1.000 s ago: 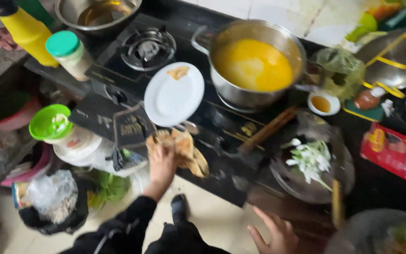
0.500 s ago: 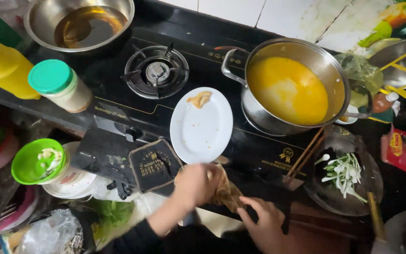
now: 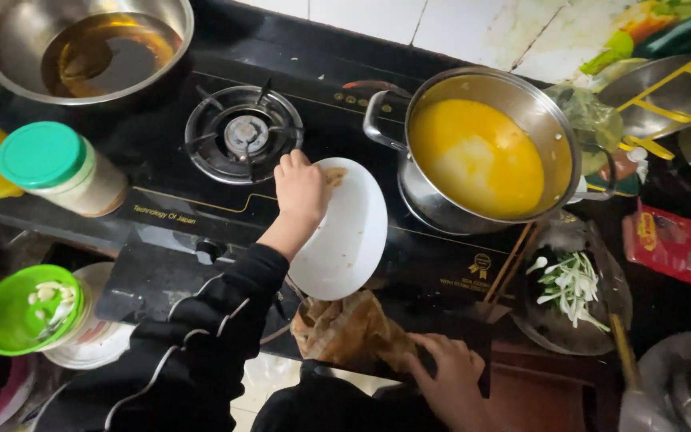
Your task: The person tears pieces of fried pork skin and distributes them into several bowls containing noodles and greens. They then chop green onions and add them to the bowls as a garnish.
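glossy white plate (image 3: 345, 240), shiny metal pot (image 3: 481, 152), glossy black stovetop (image 3: 201, 200).

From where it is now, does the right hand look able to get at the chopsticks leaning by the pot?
Probably yes. The right hand rests on the brown bag at the stove's front edge, and the chopsticks lie just up and to its right. Nothing stands between them; the pot sits further back.
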